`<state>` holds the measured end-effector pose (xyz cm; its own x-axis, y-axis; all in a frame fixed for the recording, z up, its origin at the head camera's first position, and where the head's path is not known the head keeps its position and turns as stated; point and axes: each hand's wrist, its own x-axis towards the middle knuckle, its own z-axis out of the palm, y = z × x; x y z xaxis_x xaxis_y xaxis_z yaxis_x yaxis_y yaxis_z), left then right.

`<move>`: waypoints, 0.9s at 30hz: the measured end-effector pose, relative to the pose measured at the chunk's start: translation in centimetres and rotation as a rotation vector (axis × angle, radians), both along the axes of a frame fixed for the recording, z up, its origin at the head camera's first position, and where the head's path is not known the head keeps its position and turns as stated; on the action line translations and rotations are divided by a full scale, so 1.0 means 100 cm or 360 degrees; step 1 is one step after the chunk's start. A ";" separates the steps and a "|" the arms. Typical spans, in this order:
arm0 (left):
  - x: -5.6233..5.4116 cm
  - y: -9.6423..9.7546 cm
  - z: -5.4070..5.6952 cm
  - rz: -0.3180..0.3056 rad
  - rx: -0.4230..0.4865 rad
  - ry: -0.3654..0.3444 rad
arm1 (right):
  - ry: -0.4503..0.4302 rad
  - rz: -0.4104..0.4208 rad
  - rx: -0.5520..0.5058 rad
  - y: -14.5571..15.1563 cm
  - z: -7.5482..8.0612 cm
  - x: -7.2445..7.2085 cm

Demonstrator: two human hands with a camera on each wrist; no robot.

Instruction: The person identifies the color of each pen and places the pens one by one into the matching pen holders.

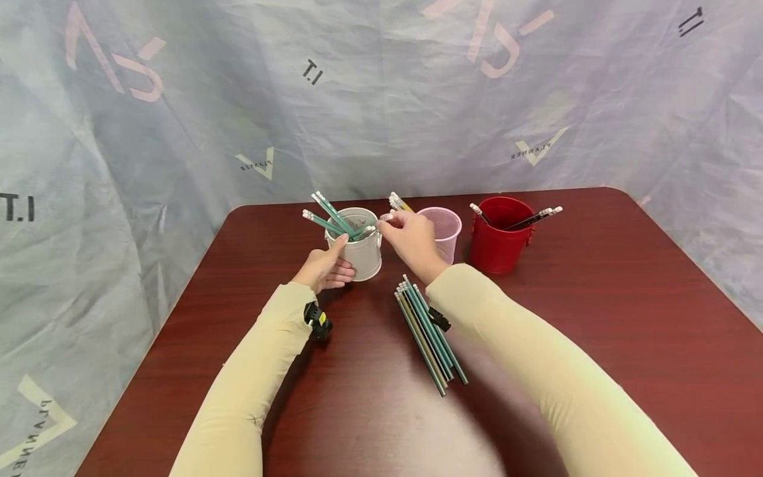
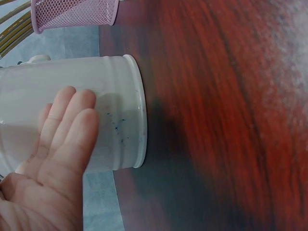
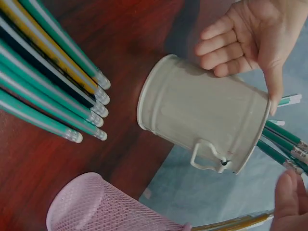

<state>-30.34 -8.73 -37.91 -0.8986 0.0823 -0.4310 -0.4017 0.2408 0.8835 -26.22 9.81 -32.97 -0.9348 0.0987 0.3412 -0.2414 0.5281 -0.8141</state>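
A white metal bucket [image 1: 365, 258] with green pencils [image 1: 334, 215] leaning in it stands at the back of the table. My left hand [image 1: 326, 268] steadies its left side, thumb at the rim and fingers fairly straight along the wall. In the left wrist view those fingers [image 2: 72, 120] lie against the bucket's side. My right hand [image 1: 414, 240] is at the rim's right side, thumb and fingertips brought together. In the right wrist view, the right fingertips [image 3: 288, 185] pinch the white eraser end of a green pencil [image 3: 272, 151] that slants into the bucket.
A pink mesh cup [image 1: 448, 232] with yellow pencils stands partly behind my right hand. Right of it is a red bucket [image 1: 497, 252] holding dark pencils. A bundle of green, yellow and dark pencils [image 1: 426, 331] lies on the dark red table [image 1: 357, 411] beneath my right forearm.
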 end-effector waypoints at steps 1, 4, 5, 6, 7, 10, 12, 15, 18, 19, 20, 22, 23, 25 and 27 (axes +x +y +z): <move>0.000 -0.001 0.001 0.0001 0.0000 0.0003 | -0.0001 0.0000 0.0023 -0.002 0.000 0.000; 0.000 -0.002 0.001 -0.0004 0.0003 -0.0001 | 0.0021 0.0024 0.0071 -0.006 -0.001 0.000; 0.000 -0.002 0.001 -0.0006 0.0003 -0.0002 | 0.0037 0.0034 0.0099 -0.006 -0.002 0.000; 0.000 -0.001 0.000 -0.0006 0.0003 -0.0004 | 0.0054 0.0047 0.0122 -0.007 -0.002 0.000; 0.000 -0.001 0.000 -0.0005 0.0003 -0.0006 | 0.0070 0.0063 0.0141 -0.007 -0.002 -0.001; -0.001 0.000 -0.001 0.0004 0.0007 -0.0006 | 0.0104 0.0080 0.0179 -0.007 -0.003 -0.001; -0.001 0.000 -0.001 0.0010 0.0009 -0.0009 | 0.0094 0.0086 0.0177 -0.007 -0.003 -0.002; -0.001 -0.001 -0.001 0.0020 0.0007 -0.0011 | 0.0079 0.0093 0.0147 -0.004 -0.004 -0.001; -0.001 -0.001 -0.001 0.0029 0.0013 -0.0007 | 0.0097 0.0117 0.0113 0.003 -0.008 0.003; -0.001 -0.001 -0.001 0.0028 0.0016 -0.0005 | 0.0105 0.0132 0.0116 0.008 -0.010 0.005; -0.001 -0.001 -0.001 0.0027 0.0017 -0.0005 | 0.0109 0.0159 0.0138 0.013 -0.014 0.007; -0.001 -0.001 -0.001 0.0026 0.0021 -0.0004 | 0.0099 0.0246 0.0297 0.025 -0.023 0.012; -0.001 -0.001 -0.001 0.0024 0.0020 -0.0006 | 0.0058 0.0303 0.0405 0.031 -0.029 0.014; -0.001 -0.001 0.000 0.0016 0.0014 -0.0007 | -0.0070 0.0417 0.0630 0.043 -0.041 0.020; -0.001 -0.002 0.000 0.0014 0.0010 -0.0008 | -0.0246 0.0500 0.0849 0.054 -0.053 0.025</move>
